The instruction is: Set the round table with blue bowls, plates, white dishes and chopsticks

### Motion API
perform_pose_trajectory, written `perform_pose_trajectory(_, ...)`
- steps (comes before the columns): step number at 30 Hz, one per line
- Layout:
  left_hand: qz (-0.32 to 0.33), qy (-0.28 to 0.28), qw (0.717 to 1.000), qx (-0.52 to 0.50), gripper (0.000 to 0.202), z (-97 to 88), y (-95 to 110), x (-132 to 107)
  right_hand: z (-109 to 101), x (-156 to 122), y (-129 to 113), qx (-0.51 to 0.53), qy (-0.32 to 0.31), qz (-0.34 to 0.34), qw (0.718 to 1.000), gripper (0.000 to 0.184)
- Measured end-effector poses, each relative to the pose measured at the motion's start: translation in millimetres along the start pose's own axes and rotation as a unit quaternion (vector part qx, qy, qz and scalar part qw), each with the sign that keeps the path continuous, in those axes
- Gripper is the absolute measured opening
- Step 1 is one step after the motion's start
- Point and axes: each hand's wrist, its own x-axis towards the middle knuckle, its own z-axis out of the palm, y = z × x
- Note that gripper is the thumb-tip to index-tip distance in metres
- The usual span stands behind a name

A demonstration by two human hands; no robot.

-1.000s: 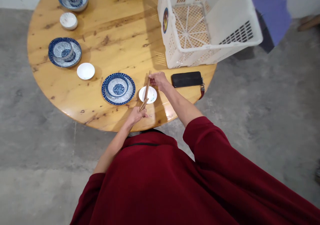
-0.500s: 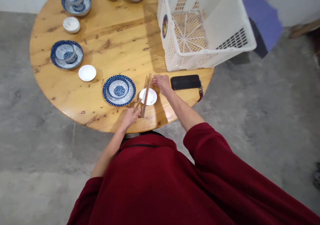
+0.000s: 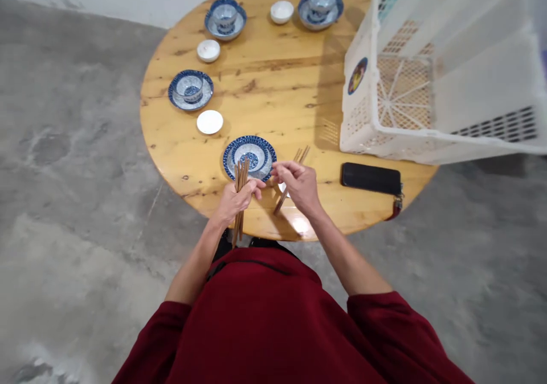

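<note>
A bundle of several brown wooden chopsticks stands out of my left hand, which is closed around it, in front of a blue-and-white plate with a matching bowl on it. My right hand hovers just to the right, its fingers loosely curled toward my left hand, and nothing shows between them. Beneath the right hand, a separate pair of chopsticks lies across a small white bowl, which the hand mostly hides.
A large white plastic crate occupies the table's right side, with a black phone in front of it. More blue-and-white plates with bowls, and small white bowls, stand along the left and far edges of the round wooden table.
My right hand has moved from the far ends of the laid chopsticks toward my left hand. The left hand has risen with its chopsticks, and the view has shifted left.
</note>
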Motion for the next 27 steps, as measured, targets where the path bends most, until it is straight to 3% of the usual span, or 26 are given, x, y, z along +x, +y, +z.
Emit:
perform_pose_trajectory(5,0.025,0.033,0.999,-0.015,0.048,-9.2,-0.7,-13.3,32.8,-18.0,-10.4,-0.011,-0.058,-0.037,0.998,0.028)
perform_pose_trajectory(13,0.039,-0.01,0.999,0.018,0.052,-36.1,10.8,-34.1,71.3,-20.8,-54.5,-0.003,-0.125,-0.113,0.986,0.03)
perform_pose_trajectory(19,0.066,-0.047,0.995,0.063,0.054,-77.5,20.8,-48.6,117.9,-35.1,-74.5,0.071,-0.146,-0.061,0.985,0.03)
perform_pose_trajectory(27,0.08,-0.067,0.994,0.04,0.051,-138.0,30.4,-72.3,180.3,-43.0,-80.5,0.105,-0.146,-0.052,0.982,0.029)
